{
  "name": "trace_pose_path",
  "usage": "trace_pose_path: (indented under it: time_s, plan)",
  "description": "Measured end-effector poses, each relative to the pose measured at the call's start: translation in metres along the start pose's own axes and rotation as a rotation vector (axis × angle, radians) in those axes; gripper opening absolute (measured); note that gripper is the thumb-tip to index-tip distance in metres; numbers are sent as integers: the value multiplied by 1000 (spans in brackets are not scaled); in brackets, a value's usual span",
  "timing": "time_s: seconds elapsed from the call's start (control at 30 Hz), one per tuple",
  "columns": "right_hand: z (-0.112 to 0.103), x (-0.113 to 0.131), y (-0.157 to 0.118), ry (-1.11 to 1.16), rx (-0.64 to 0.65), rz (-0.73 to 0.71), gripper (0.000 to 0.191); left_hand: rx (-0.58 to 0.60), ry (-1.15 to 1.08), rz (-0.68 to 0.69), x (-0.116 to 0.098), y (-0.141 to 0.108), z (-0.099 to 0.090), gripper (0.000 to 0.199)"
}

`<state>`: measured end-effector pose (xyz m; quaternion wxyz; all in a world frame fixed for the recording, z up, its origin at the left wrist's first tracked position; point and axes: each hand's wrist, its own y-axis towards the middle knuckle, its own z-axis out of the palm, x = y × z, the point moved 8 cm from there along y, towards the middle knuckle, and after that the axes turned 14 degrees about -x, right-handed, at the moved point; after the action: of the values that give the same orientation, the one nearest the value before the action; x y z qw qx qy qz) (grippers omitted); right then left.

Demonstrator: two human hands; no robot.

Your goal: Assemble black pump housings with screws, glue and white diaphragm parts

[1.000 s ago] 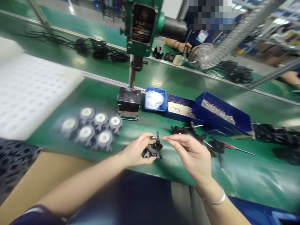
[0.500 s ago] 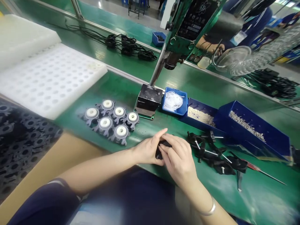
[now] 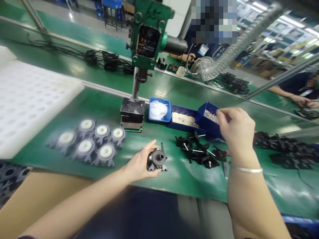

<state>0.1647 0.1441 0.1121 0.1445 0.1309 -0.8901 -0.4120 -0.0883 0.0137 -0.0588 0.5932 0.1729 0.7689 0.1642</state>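
My left hand (image 3: pixel 139 165) is closed around a round black pump housing (image 3: pixel 159 157) with a short spout standing up in its middle and a thin tube at its edge. My right hand (image 3: pixel 238 129) is raised at the right, fingers bent together in a pinch, in front of the blue bin of screws (image 3: pixel 211 116). Whether anything is between those fingertips cannot be made out. Between the hands lie several black plastic parts (image 3: pixel 199 150) with white pins sticking out. Left of my left hand, several grey-black housings with white discs (image 3: pixel 106 152) lie in two rows.
Behind stands a green press (image 3: pixel 149 36) above a black block (image 3: pixel 132 109). A blue tray of white rings (image 3: pixel 159 110) and a bin of beige pieces (image 3: pixel 184 119) line the back. White foam (image 3: pixel 37 99) covers the left. Co-workers' hands (image 3: pixel 302 99) show beyond.
My right hand has left the black pump housing and moved up and right to the screw bin. My left hand still holds the housing, its spouted face now visible. The view has swung right.
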Motion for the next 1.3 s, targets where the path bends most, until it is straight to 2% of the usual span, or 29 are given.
trace_pose_path:
  time_s: [0.1,0.2,0.33,0.4,0.47,0.57,0.63,0.7,0.77,0.8,0.83,0.9,1.0,1.3]
  plan:
    - [36,-81,13,-19,246,52,44,18,16,-12,1,-2,2,108]
    - [65,-123,7,21,409,85,45,24,57,-7,2,-3,2,106]
    - [81,-137,1,68,467,149,33,23,85,11,3,-4,2,103]
    - [77,-137,4,79,424,205,25,24,84,10,3,-3,2,102]
    - [63,-132,10,86,324,270,17,30,77,2,4,-3,2,102]
    - [31,-105,12,118,170,349,16,38,51,-3,4,-2,3,100]
    - [13,-69,2,176,132,355,21,39,47,9,3,-1,2,99]
    - [8,-22,-18,289,222,316,23,40,69,30,0,0,2,98]
    - [13,28,-48,439,399,242,17,43,99,63,-3,2,1,96]
    - [17,56,-66,538,521,157,12,46,110,80,-5,3,1,94]
    - [19,80,-81,616,590,65,8,51,114,95,-7,4,1,91]
    - [20,113,-103,721,660,-75,7,55,105,122,-11,5,0,85]
    - [21,132,-117,771,686,-161,8,50,91,137,-13,7,0,78]
    - [21,143,-127,680,677,-309,14,23,98,69,-6,3,0,89]
